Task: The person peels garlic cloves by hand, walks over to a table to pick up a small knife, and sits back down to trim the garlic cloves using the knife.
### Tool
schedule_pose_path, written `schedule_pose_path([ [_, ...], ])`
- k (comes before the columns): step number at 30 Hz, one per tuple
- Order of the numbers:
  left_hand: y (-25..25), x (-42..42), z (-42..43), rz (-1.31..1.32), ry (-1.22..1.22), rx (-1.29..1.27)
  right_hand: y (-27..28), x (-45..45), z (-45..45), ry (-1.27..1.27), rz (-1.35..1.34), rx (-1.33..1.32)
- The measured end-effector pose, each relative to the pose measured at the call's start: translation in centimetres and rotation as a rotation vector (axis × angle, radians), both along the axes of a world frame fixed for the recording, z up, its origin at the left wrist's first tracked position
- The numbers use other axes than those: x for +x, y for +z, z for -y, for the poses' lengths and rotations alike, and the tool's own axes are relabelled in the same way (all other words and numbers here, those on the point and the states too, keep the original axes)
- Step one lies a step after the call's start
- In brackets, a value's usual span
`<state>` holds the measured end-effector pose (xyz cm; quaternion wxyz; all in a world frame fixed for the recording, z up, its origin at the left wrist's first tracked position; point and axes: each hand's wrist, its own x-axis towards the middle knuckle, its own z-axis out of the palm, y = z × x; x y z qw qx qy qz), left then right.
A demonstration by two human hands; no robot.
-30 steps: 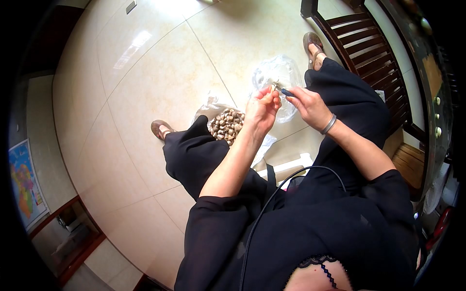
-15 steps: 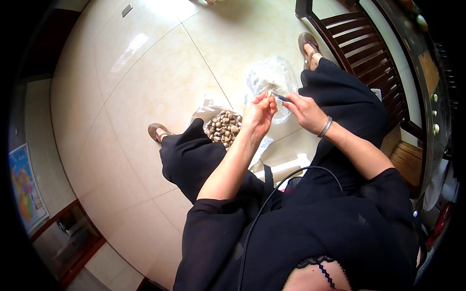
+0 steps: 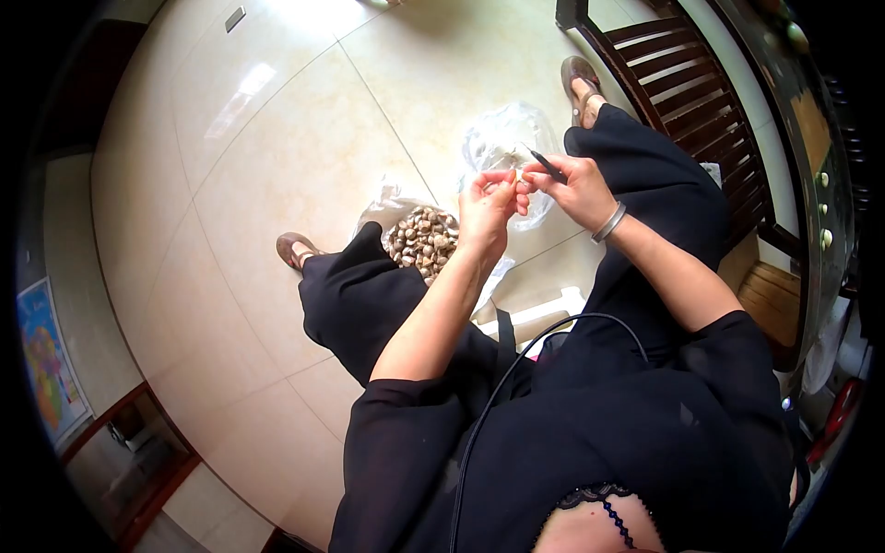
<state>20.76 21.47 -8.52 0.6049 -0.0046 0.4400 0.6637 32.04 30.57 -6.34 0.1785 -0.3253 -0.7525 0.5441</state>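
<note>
My left hand pinches a small pale piece, too small to make out. Close on its right, my right hand holds a dark-handled tool with a thin tip that points up and left; its fingertips are at the same pale piece. Under and beyond both hands, a clear plastic bag lies spread on the floor, with something greyish in it. Left of my left forearm, an open white bag holds several brown and cream shells, partly hidden by my forearm and trouser leg.
Tiled floor surrounds my feet. A dark slatted wooden chair stands at the upper right, beside a dark table edge. Something white is below my hands. A black cable crosses my lap. A small grey object lies far off.
The tool in my right hand has swung from lying against the pale piece to pointing upward, its tip now clear of the piece. My right fingers have come closer to my left fingertips.
</note>
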Motion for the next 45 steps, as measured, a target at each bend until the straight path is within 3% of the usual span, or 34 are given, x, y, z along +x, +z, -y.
schedule_pose_path([
  [7,0.1,-0.4,0.0,-0.205,-0.059,0.043,1.2,-0.1,-1.0,0.036,0.076,-0.39],
  [18,0.1,-0.1,-0.1,-0.123,-0.009,0.043,0.9,-0.1,-1.1,0.053,0.054,-0.411],
  [39,-0.1,-2.8,-0.3,-0.017,-0.324,0.072,1.3,0.1,-1.4,0.107,0.079,-0.428],
  [45,0.4,-2.9,-0.4,0.05,-0.262,0.039,1.8,0.1,-1.8,0.085,0.085,-0.488],
])
